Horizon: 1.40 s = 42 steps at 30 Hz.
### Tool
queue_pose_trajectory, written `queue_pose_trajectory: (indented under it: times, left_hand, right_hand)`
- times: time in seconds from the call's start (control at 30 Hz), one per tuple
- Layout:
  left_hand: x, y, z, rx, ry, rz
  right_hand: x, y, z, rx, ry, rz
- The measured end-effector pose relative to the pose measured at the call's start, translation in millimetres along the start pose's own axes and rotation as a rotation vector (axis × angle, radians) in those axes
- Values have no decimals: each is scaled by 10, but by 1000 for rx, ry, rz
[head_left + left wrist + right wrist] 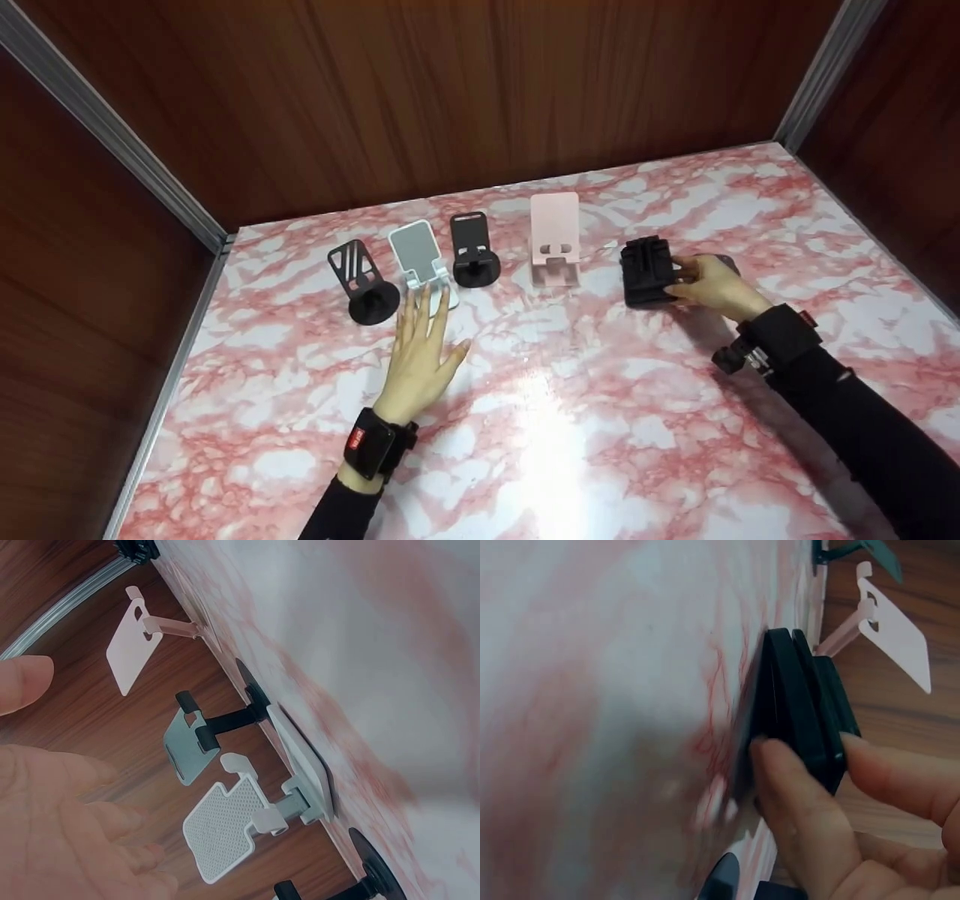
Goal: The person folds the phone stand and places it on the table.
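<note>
Right now we are holding the folded black stand [649, 271] with our right hand [712, 285], fingers curled around its side, and it is sitting on the pink marble table [600, 420]. Just beside our grip, the pink stand [555, 238] is standing up. Farther along the row, the small black stand [472, 251], the white stand [420, 259] and the black slotted stand [361, 281] are standing. Our left hand [421, 352] is lying flat with straight fingers, fingertips just by the white stand.

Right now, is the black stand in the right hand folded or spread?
Folded: the black stand is a compact block in the right hand, no plate raised.
</note>
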<state>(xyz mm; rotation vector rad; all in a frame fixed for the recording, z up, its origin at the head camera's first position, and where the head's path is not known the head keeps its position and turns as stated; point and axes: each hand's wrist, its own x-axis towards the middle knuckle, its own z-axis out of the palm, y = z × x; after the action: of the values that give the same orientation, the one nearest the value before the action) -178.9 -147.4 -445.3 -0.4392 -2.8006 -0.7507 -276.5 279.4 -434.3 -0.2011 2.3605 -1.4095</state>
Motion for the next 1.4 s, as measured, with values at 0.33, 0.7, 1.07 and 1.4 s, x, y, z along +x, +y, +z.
queue_pose_trajectory:
  times: [0.33, 0.7, 1.07, 1.4]
  left_hand:
    - [-19, -8, -10, -3, -7, 1]
    - [-7, -23, -2, -3, -8, 9]
    - [-13, -19, -11, 8, 9, 13]
    - [28, 25, -21, 11, 22, -1]
  right_hand:
    - [-10, -69, 103, -97, 30, 68]
    - [-63, -140, 144, -129, -20, 23]
    - [-102, -252, 396, -605, 184, -203]
    - [-221, -285, 637, -792, 390, -349]
